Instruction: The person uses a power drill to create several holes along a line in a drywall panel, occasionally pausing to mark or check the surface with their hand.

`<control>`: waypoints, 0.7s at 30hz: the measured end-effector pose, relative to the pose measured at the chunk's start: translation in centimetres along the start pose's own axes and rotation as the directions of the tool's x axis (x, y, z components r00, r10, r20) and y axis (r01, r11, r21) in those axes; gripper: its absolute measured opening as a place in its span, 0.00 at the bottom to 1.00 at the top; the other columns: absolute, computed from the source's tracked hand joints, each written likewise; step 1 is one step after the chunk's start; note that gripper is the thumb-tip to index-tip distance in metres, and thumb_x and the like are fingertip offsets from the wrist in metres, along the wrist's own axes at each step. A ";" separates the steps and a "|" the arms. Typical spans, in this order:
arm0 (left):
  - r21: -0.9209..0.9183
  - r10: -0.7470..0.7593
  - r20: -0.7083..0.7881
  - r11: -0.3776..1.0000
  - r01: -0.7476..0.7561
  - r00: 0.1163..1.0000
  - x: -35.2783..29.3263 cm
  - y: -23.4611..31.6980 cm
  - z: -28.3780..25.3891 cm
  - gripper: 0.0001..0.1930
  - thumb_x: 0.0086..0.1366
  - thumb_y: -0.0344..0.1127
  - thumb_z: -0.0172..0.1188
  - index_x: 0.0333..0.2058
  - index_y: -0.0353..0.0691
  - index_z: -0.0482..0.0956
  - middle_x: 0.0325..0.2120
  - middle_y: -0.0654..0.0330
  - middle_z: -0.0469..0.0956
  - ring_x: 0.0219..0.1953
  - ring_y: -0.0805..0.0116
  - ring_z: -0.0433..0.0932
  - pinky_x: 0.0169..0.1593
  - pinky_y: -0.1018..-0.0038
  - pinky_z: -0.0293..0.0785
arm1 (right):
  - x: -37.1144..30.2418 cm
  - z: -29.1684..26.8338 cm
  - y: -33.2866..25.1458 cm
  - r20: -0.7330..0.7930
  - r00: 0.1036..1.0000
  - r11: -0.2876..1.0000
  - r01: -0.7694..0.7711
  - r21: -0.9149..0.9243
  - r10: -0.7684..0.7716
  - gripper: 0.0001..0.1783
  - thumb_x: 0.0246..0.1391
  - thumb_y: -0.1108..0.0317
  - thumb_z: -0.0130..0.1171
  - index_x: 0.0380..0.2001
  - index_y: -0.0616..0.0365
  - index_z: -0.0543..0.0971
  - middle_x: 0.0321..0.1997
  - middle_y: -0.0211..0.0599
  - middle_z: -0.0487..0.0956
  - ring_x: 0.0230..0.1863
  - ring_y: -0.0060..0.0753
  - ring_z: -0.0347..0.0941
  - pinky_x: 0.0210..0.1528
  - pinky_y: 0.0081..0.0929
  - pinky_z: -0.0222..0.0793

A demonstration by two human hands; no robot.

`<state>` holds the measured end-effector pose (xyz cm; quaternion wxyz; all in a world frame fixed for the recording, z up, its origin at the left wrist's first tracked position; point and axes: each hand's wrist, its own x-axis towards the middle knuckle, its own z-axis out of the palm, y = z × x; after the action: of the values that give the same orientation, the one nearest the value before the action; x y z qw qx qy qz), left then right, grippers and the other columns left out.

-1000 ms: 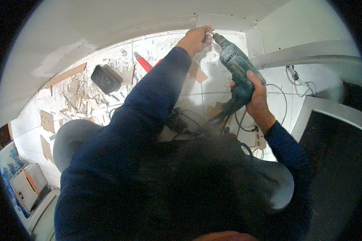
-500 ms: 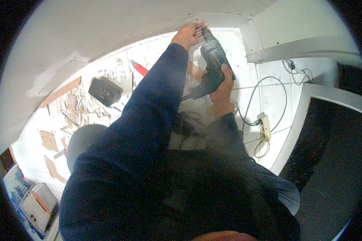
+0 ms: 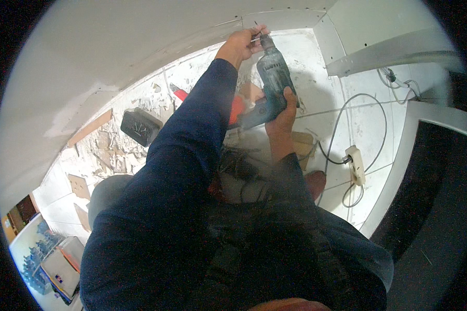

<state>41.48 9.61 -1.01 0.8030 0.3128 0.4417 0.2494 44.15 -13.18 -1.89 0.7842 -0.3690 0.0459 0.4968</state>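
Note:
A dusty green power drill (image 3: 276, 72) points up and away from me, its chuck (image 3: 266, 41) toward the base of the wall. My right hand (image 3: 283, 116) is wrapped round the drill where body and handle meet, thumb along its side. At the front of the chuck, the fingers of my left hand (image 3: 244, 42) pinch together around the thin dark drill bit (image 3: 256, 23), whose tip sticks out past them. Exactly how the fingertips touch the bit is too small to tell. Part of a red-handled tool (image 3: 179, 93) shows beside my left sleeve.
On the white tiled floor stands a black tray (image 3: 140, 127) of screws or nails, amid paint flakes and wood strips (image 3: 90, 128). A cream power strip (image 3: 356, 165) with a looped cable lies right, near a grey-framed dark panel (image 3: 399, 171). Boxes (image 3: 62, 269) stand lower left.
The view has shifted a little and the picture is less bright. Both hands keep their hold; the drill has barely moved, with its handle showing more clearly.

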 end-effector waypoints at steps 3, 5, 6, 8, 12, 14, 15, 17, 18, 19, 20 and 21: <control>0.000 0.018 0.004 1.000 -0.018 1.000 -0.2 0.0 0.5 0.11 0.70 0.39 0.50 0.45 0.44 0.78 0.39 0.63 0.82 0.35 0.71 0.76 0.45 0.70 0.80 | 0.1 0.2 -0.2 0.003 1.000 0.999 0.031 -0.024 -0.031 0.23 0.55 0.52 0.55 0.46 0.59 0.72 0.34 0.41 0.78 0.30 0.38 0.77 0.34 0.37 0.75; 0.000 0.014 0.000 1.000 -0.014 1.000 -0.2 0.0 0.2 0.11 0.70 0.39 0.50 0.45 0.44 0.78 0.39 0.63 0.82 0.36 0.71 0.77 0.45 0.69 0.80 | -0.3 0.6 -0.3 0.009 1.000 1.000 0.012 -0.019 -0.012 0.23 0.55 0.52 0.55 0.46 0.59 0.72 0.35 0.41 0.78 0.30 0.38 0.76 0.34 0.36 0.75; -0.005 0.007 0.000 1.000 -0.007 1.000 -0.1 0.0 0.0 0.11 0.70 0.39 0.50 0.44 0.44 0.78 0.39 0.63 0.82 0.36 0.71 0.77 0.45 0.69 0.80 | -0.5 0.9 -0.4 0.011 1.000 1.000 -0.004 -0.021 0.004 0.24 0.55 0.52 0.56 0.47 0.59 0.72 0.35 0.41 0.78 0.31 0.38 0.76 0.34 0.36 0.75; -0.024 0.007 0.005 1.000 -0.007 1.000 -0.1 0.0 0.2 0.11 0.70 0.39 0.50 0.44 0.44 0.78 0.38 0.64 0.82 0.37 0.71 0.77 0.45 0.69 0.80 | -0.6 1.1 -0.8 0.028 0.999 1.000 -0.017 -0.014 0.018 0.25 0.54 0.51 0.56 0.47 0.59 0.72 0.36 0.40 0.78 0.32 0.37 0.76 0.34 0.35 0.74; -0.021 0.027 -0.009 0.999 -0.027 1.000 0.0 0.6 -0.1 0.12 0.71 0.40 0.49 0.45 0.44 0.78 0.38 0.64 0.81 0.40 0.71 0.77 0.47 0.69 0.78 | -0.8 2.1 -0.9 0.080 0.996 0.999 -0.037 0.007 0.037 0.26 0.54 0.50 0.57 0.48 0.59 0.71 0.37 0.39 0.77 0.33 0.36 0.76 0.33 0.34 0.73; -0.036 0.022 -0.002 0.999 -0.022 1.000 -0.5 0.6 0.5 0.12 0.71 0.39 0.48 0.46 0.44 0.77 0.38 0.63 0.81 0.40 0.71 0.77 0.47 0.69 0.78 | -0.7 1.9 -1.1 0.069 0.997 0.999 -0.031 0.008 0.031 0.26 0.55 0.53 0.56 0.48 0.61 0.70 0.36 0.41 0.77 0.32 0.38 0.76 0.35 0.36 0.74; -0.052 0.019 0.002 0.998 -0.019 1.000 -0.7 0.5 0.8 0.12 0.72 0.39 0.47 0.46 0.44 0.77 0.38 0.63 0.81 0.40 0.70 0.77 0.48 0.69 0.77 | -0.7 1.8 -1.2 0.061 0.998 1.000 -0.027 0.008 0.026 0.25 0.55 0.55 0.56 0.49 0.64 0.69 0.36 0.43 0.77 0.31 0.39 0.76 0.37 0.38 0.75; -0.021 0.039 -0.008 0.999 -0.040 0.999 -0.4 0.9 0.1 0.13 0.71 0.39 0.47 0.48 0.45 0.76 0.39 0.64 0.81 0.38 0.72 0.78 0.43 0.72 0.78 | -0.9 2.5 -1.0 0.075 0.997 0.999 -0.036 0.017 0.035 0.25 0.56 0.54 0.56 0.48 0.64 0.69 0.35 0.43 0.77 0.30 0.39 0.76 0.37 0.38 0.75; 0.007 0.055 -0.012 0.998 -0.055 0.998 -0.3 1.0 -0.4 0.13 0.71 0.40 0.47 0.49 0.45 0.76 0.39 0.65 0.82 0.36 0.74 0.78 0.37 0.74 0.79 | -1.0 2.9 -0.8 0.085 0.996 0.999 -0.040 0.023 0.038 0.26 0.56 0.53 0.55 0.48 0.64 0.70 0.34 0.43 0.77 0.30 0.39 0.77 0.37 0.38 0.75; 0.005 0.051 -0.011 0.999 -0.051 0.999 -0.4 0.9 -0.2 0.13 0.71 0.40 0.47 0.49 0.45 0.76 0.39 0.65 0.82 0.36 0.74 0.78 0.37 0.74 0.79 | -1.0 2.9 -0.9 0.080 0.996 0.999 -0.039 0.021 0.038 0.26 0.56 0.53 0.55 0.48 0.64 0.70 0.34 0.43 0.77 0.30 0.39 0.77 0.37 0.38 0.75; -0.001 0.046 -0.009 0.999 -0.046 0.999 -0.6 0.8 0.0 0.13 0.72 0.39 0.46 0.48 0.44 0.76 0.39 0.64 0.81 0.38 0.71 0.77 0.43 0.71 0.78 | -1.0 2.9 -0.9 0.074 0.997 1.000 -0.029 0.005 0.028 0.26 0.56 0.53 0.55 0.48 0.63 0.70 0.34 0.43 0.78 0.30 0.39 0.77 0.37 0.38 0.75; -0.007 0.041 -0.007 0.999 -0.041 0.999 -0.7 0.6 0.2 0.13 0.72 0.38 0.45 0.47 0.43 0.76 0.39 0.62 0.80 0.41 0.68 0.76 0.49 0.69 0.77 | -1.0 2.8 -0.9 0.068 0.998 1.000 -0.018 -0.011 0.019 0.26 0.56 0.52 0.55 0.48 0.63 0.70 0.33 0.43 0.78 0.30 0.39 0.77 0.37 0.37 0.75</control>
<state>41.23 9.49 -0.06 0.7974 0.3180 0.4369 0.2687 43.56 -12.41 1.10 0.7787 -0.3557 0.0199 0.5165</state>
